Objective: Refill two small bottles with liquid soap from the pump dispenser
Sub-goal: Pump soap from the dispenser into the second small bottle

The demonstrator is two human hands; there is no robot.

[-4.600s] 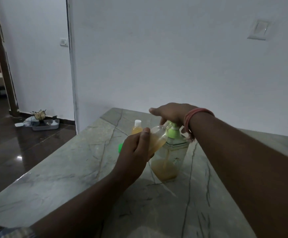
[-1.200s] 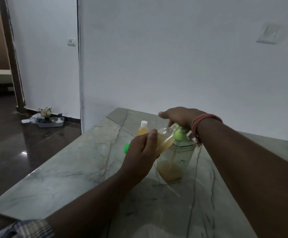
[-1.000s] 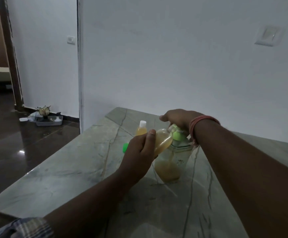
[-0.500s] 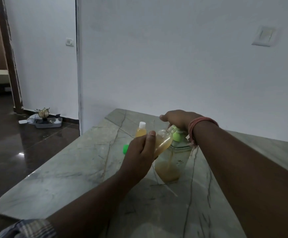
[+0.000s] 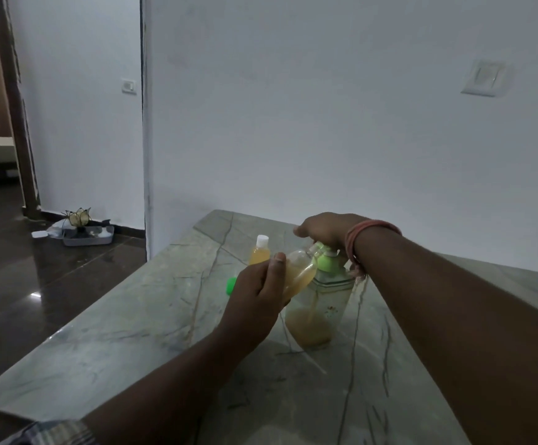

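Left hand (image 5: 254, 293) grips the open small bottle (image 5: 299, 268), tilted, mouth at the pump dispenser (image 5: 320, 303) nozzle; right hand (image 5: 325, 229) presses the pump.
We judge it about half full. Behind the dispenser, capped bottle (image 5: 260, 253) looks filled; green cap (image 5: 231, 285) awaits on the table (image 5: 100, 342).

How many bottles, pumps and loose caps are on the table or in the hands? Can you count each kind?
Small bottles: 2, one tilted in the left hand, one standing with a white cap
Pump dispensers: 1
Loose green caps: 1
Total: 4
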